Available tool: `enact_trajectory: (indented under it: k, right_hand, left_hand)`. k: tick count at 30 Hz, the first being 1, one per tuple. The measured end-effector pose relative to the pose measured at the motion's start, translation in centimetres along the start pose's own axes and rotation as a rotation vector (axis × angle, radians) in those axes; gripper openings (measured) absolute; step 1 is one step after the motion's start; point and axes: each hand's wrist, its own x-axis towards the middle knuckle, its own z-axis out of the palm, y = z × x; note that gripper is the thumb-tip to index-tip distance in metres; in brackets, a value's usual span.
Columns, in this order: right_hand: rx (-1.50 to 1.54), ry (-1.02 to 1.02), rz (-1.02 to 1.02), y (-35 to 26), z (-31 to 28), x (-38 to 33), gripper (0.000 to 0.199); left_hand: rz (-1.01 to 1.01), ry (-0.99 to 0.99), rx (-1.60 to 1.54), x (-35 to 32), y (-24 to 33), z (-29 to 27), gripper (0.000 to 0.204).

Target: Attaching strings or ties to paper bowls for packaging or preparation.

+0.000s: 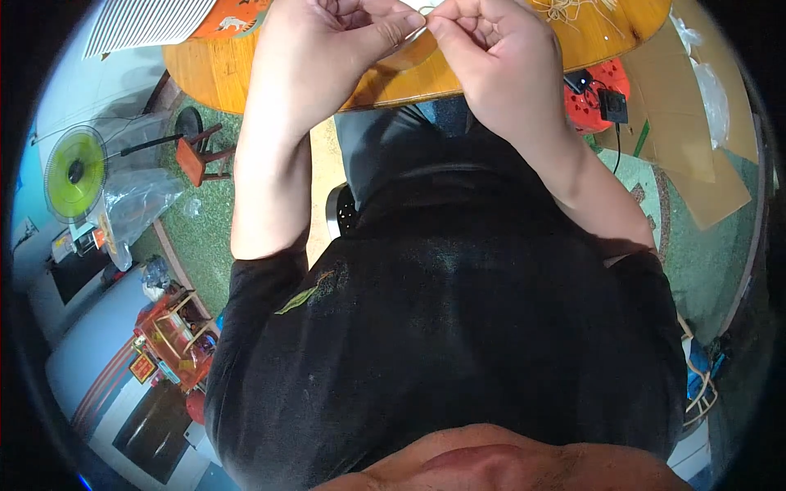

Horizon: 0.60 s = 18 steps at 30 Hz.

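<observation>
Both hands (426,24) pinch together on a thin pale strand (426,10) (over the wooden table (221,74))

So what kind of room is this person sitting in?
Probably a room at home, used for handwork: a round wooden table, a green fan on the floor, and a small wooden stool nearby.

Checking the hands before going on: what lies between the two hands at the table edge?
In the head view, the left hand and right hand nearly meet; a thin pale strand is pinched between their fingertips, over the round wooden table.
</observation>
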Motion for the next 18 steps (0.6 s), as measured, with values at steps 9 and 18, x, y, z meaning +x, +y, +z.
enact_trajectory:
  k: [9, 18]
  right_hand:
    - [0.851, -0.186, 0.675, 1.4, 0.0, 0.6, 0.016]
    - [0.940, -0.207, 0.736, 1.5, 0.0, 0.4, 0.016]
  left_hand:
    - [0.374, 0.088, 0.561, -1.6, 0.2, 0.4, 0.018]
    - [0.525, 0.094, 0.806, -1.4, -0.4, 0.5, 0.013]
